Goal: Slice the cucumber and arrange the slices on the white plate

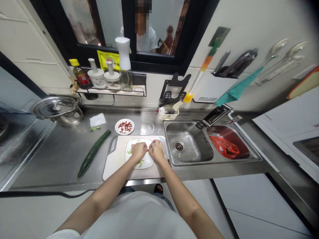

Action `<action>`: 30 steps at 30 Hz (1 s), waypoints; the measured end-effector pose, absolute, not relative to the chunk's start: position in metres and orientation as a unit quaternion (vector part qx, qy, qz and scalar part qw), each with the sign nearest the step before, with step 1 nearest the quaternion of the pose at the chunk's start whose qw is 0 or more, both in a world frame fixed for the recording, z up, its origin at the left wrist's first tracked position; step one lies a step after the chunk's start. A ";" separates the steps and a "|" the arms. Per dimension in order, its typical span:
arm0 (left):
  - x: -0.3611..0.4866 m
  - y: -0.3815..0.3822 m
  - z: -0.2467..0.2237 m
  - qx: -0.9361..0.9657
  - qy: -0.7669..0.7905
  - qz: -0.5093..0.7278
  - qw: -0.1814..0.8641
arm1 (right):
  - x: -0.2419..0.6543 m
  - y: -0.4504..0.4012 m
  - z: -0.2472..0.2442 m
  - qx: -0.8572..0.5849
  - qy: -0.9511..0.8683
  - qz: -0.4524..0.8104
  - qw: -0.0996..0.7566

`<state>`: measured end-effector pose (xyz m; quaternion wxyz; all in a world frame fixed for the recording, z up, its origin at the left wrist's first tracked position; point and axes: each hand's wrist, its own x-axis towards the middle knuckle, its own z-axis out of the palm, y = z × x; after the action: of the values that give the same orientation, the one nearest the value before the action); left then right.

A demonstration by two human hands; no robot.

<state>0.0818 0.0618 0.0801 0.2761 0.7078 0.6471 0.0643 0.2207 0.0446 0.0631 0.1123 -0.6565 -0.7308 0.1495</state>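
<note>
A white square plate (147, 165) lies on a pale cutting board (114, 167) with a grey handle. Thin cucumber slices (140, 163) are spread around the plate. Over its middle, my left hand (139, 151) has its fingers curled and pressed together; what they hold, if anything, is hidden. Close beside it, my right hand (156, 151) pinches a small pale green cucumber slice at its thumb, near the left fingertips. A whole cucumber (94, 153) rests on the counter left of the board. Behind the board stands a small white dish (124, 132) of chopped red pieces.
To the right is a steel double sink (189, 159) with a black faucet (211, 117) and a red plastic bag (224, 147). A lidded steel pot (58, 111) stands at the left. Bottles and jars line a wall shelf (112, 90). A person (147, 39) appears in the window glass.
</note>
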 end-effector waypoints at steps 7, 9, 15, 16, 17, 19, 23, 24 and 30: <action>0.078 0.064 0.083 0.686 0.668 0.063 0.281 | 0.227 0.043 0.065 -0.668 -0.716 0.137 0.151; 0.075 0.064 0.083 0.676 0.676 0.075 0.283 | 0.229 0.042 0.069 -0.672 -0.707 0.135 0.172; 0.066 0.060 0.088 0.643 0.693 0.128 0.300 | 0.232 0.034 0.081 -0.669 -0.680 0.118 0.274; 0.065 0.060 0.090 0.638 0.695 0.133 0.302 | 0.231 0.031 0.083 -0.665 -0.680 0.116 0.285; 0.064 0.059 0.092 0.632 0.699 0.138 0.304 | 0.231 0.029 0.084 -0.661 -0.682 0.116 0.292; 0.061 0.059 0.096 0.622 0.704 0.152 0.306 | 0.229 0.025 0.087 -0.650 -0.690 0.117 0.296; 0.054 0.063 0.099 0.602 0.713 0.182 0.309 | 0.221 0.018 0.093 -0.629 -0.707 0.117 0.302; 0.052 0.065 0.098 0.597 0.716 0.188 0.309 | 0.219 0.017 0.094 -0.625 -0.707 0.120 0.310; 0.029 0.078 0.093 0.574 0.735 0.214 0.291 | 0.201 0.006 0.100 -0.598 -0.713 0.151 0.333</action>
<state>0.0293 0.0780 0.0927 0.2912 0.5737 0.7350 0.2143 0.2010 0.0058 0.1001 0.3326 -0.5981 -0.7133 0.1513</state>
